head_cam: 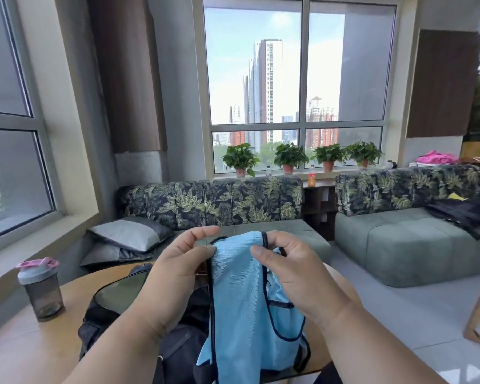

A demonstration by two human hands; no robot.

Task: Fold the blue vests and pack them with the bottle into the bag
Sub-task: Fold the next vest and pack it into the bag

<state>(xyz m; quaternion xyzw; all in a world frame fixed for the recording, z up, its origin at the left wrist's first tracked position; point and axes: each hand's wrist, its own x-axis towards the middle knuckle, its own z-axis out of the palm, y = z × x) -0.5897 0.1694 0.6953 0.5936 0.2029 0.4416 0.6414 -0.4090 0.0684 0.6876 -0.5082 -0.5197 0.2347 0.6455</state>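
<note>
While both hands pinch blue vest (241, 289), vest hides much of bag (117, 297).

I see both forearms reaching in from the near edge and rising toward the middle of the view, bare, with the wrists close together. My left hand (178, 261) has its thumb and forefinger pinched together on the left top edge of the blue vest (241, 295), the other fingers curled behind. My right hand (294, 270) mirrors it just to the right, thumb and curled fingers pinching the dark-trimmed strap.
</note>
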